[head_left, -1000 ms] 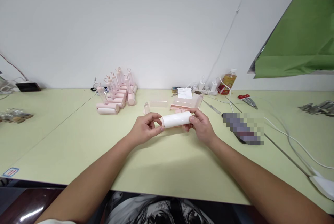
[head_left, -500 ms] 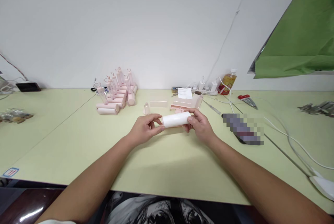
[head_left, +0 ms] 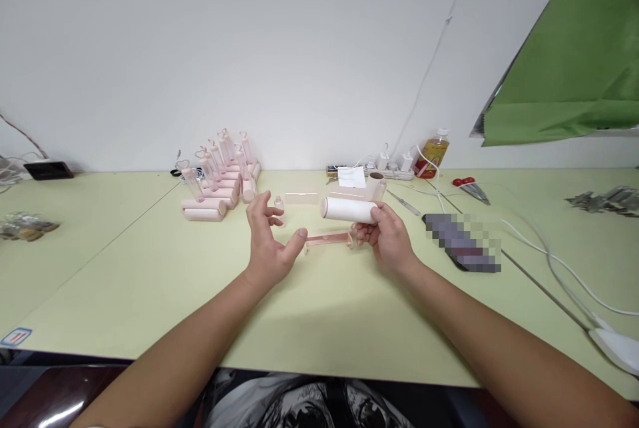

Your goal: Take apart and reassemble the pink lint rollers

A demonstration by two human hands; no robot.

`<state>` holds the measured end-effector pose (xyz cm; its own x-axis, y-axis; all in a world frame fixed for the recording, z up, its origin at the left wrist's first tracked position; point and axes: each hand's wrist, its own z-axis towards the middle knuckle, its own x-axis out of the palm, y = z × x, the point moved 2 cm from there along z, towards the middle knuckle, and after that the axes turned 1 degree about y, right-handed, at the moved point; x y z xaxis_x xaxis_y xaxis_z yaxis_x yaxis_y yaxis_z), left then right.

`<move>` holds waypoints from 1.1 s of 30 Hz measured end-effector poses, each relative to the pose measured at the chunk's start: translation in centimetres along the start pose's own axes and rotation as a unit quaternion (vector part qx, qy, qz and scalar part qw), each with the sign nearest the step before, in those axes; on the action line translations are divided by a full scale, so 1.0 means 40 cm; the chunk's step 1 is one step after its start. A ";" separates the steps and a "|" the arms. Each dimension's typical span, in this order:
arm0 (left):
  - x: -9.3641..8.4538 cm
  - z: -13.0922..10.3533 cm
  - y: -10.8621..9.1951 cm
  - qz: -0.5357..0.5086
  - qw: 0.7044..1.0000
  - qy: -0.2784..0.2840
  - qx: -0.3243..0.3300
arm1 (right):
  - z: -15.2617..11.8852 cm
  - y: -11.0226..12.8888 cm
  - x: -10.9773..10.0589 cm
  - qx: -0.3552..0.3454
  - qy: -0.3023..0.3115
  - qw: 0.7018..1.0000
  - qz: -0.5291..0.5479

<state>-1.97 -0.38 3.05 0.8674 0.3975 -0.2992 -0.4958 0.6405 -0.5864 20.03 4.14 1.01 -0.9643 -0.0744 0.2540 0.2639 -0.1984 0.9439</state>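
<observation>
My right hand (head_left: pixel 392 235) grips the right end of a white lint roll (head_left: pixel 348 210), thumb on top, and the roll lies nearly level with its pink end cap facing left. Under the roll is a pink bracket (head_left: pixel 327 239) with upturned ends; the lower fingers of my right hand are at its right end. My left hand (head_left: pixel 272 235) is open, fingers spread, with its thumb by the bracket's left end. Whether the thumb touches it I cannot tell. A small clear piece (head_left: pixel 279 203) stands just behind my left hand.
Several pink lint rollers (head_left: pixel 214 178) stand in rows at the back left. Behind the roll are a clear cover (head_left: pixel 301 198) and a roll with a brown core (head_left: pixel 375 178). To the right lie a knife-like tool (head_left: pixel 403 202), a blurred dark object (head_left: pixel 462 241), pliers (head_left: pixel 472 190) and white cables (head_left: pixel 549 258).
My left hand has let go of the lint roll's left end and opened, moving away to the left. The right hand has raised the roll slightly, uncovering the pink bracket below.
</observation>
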 end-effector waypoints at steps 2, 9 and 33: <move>0.030 -0.022 -0.009 -0.016 0.993 0.120 -0.017 | -0.010 0.001 0.012 0.000 0.017 1.000 0.002; 0.061 -0.043 0.003 -0.031 0.970 0.241 -0.028 | -0.016 0.009 0.016 -0.020 0.032 0.999 -0.011; 0.065 -0.049 -0.013 -0.084 0.964 0.250 -0.036 | -0.003 -0.013 0.014 0.008 0.018 1.000 0.020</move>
<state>0.61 -0.96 1.08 0.8554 -0.0853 -0.5109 -0.3588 0.6138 -0.7032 19.36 4.08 0.65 -0.9517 -0.1164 0.2842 0.3016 -0.1785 0.9366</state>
